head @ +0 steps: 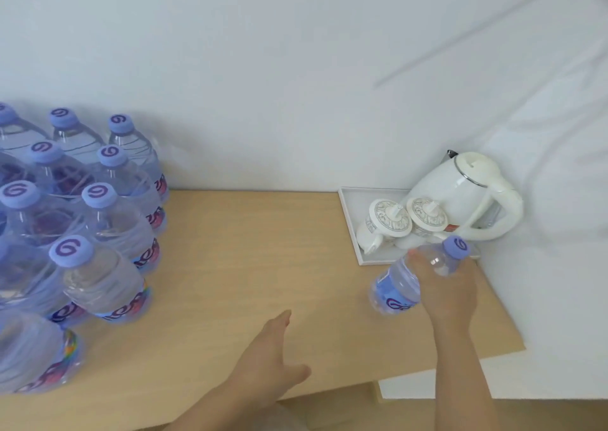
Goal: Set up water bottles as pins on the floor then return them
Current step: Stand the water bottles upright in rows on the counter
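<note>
The right hand (450,285) has its grip wrapped round the shoulder of a small clear plastic water bottle with a lilac cap and blue label (404,282), fingers curled over the upper body just below the neck. The bottle is tilted, its long axis running from the cap at upper right, near the tray, down to the base at lower left, which sits at or just above the pale wooden worktop (250,252); whether it touches cannot be told. Just beyond the cap lies a white rectangular tray (348,213) carrying a white electric kettle (460,193) and two white lidded cups (390,218), so there is little room on that side, and the worktop's right edge and front corner are close behind the wrist. The open room lies to the left, a broad bare stretch of wood. The left hand (273,364) hovers over that stretch with fingers straight and relaxed, holding nothing, nearer to the shrink-wrapped pack of matching lilac-capped water bottles (82,220) that fills the far left. The held bottle is well apart from that pack, so joining them would likely mean carrying it leftward across the clear middle, with the right hand alone placed to do so.
</note>
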Action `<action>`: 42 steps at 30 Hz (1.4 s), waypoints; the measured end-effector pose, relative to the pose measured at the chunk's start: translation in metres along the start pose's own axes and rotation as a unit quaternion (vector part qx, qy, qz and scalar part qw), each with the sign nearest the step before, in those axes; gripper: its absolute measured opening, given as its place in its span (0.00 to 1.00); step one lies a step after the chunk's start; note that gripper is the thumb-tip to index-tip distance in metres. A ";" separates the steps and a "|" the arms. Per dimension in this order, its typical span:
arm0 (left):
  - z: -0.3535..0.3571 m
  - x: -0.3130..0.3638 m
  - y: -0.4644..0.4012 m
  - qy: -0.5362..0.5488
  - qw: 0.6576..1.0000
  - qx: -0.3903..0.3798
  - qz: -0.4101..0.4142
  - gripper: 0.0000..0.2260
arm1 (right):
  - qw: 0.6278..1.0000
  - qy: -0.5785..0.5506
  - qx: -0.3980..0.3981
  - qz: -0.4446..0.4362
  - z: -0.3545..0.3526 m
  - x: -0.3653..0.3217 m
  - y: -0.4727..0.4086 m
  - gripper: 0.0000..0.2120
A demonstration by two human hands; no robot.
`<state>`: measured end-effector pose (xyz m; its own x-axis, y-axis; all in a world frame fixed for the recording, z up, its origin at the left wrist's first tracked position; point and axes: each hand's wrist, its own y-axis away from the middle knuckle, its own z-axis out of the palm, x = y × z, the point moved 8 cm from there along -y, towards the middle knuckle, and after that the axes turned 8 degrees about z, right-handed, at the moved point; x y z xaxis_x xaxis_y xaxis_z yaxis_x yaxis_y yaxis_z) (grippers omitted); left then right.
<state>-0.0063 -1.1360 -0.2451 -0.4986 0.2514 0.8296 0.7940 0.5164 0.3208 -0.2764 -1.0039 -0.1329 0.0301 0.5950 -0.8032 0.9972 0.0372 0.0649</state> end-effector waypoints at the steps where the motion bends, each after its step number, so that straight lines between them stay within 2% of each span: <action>1: -0.004 0.007 0.003 -0.018 0.999 0.016 0.034 0.47 | 0.999 -0.034 -0.043 0.002 0.007 -0.008 0.019 0.21; 3: -0.013 0.022 0.012 0.014 0.995 0.058 0.077 0.50 | 0.982 -0.079 -0.173 -0.003 0.032 -0.033 0.064 0.17; 6: -0.042 0.021 0.033 0.215 0.957 0.178 0.083 0.33 | 0.942 -0.084 -0.317 -0.070 0.064 -0.077 0.132 0.18; 7: -0.052 0.015 0.043 0.264 0.943 0.190 0.075 0.30 | 0.927 -0.083 -0.355 -0.089 0.073 -0.088 0.150 0.18; 9: -0.069 0.005 0.061 0.329 0.931 0.139 0.071 0.27 | 0.880 -0.095 -0.452 -0.108 0.089 -0.108 0.182 0.18; 12: -0.077 0.003 0.095 0.383 0.914 -0.077 0.105 0.23 | 0.798 -0.118 -0.584 -0.094 0.109 -0.125 0.224 0.15; 14: -0.080 -0.016 0.116 0.399 0.905 -0.134 0.066 0.26 | 0.777 -0.095 -0.615 -0.096 0.121 -0.131 0.253 0.16; 18: -0.091 -0.057 0.143 0.452 0.885 -0.113 0.006 0.30 | 0.788 -0.070 -0.602 -0.107 0.150 -0.133 0.300 0.22; 22: -0.110 -0.074 0.158 0.401 0.911 -0.091 0.006 0.22 | 0.782 -0.035 -0.609 -0.131 0.162 -0.134 0.325 0.23; 26: -0.131 -0.101 0.158 0.376 0.924 0.044 -0.049 0.31 | 0.779 -0.002 -0.604 -0.168 0.167 -0.134 0.339 0.24; 29: -0.142 -0.114 0.157 0.336 0.925 0.159 -0.076 0.32 | 0.813 0.043 -0.532 -0.235 0.176 -0.132 0.351 0.23; 32: -0.145 -0.118 0.158 0.260 0.936 0.229 -0.064 0.33 | 0.839 0.057 -0.460 -0.285 0.181 -0.126 0.364 0.23; 35: -0.144 -0.119 0.159 0.289 0.927 0.239 -0.021 0.27 | 0.837 0.056 -0.448 -0.308 0.186 -0.116 0.376 0.23; 40: -0.144 -0.137 0.157 0.354 0.905 0.228 -0.068 0.17 | 0.847 0.033 -0.433 -0.306 0.191 -0.113 0.379 0.24; 42: -0.143 -0.144 0.156 0.356 0.903 0.226 -0.083 0.16 | 0.849 0.033 -0.430 -0.306 0.191 -0.112 0.380 0.23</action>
<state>0.2390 -1.2093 -0.2493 -0.1204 -0.3679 0.9220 0.4260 0.8198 0.3827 0.1119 -1.2104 -0.1313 -0.5075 0.2960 -0.8092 0.4059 0.9106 0.0785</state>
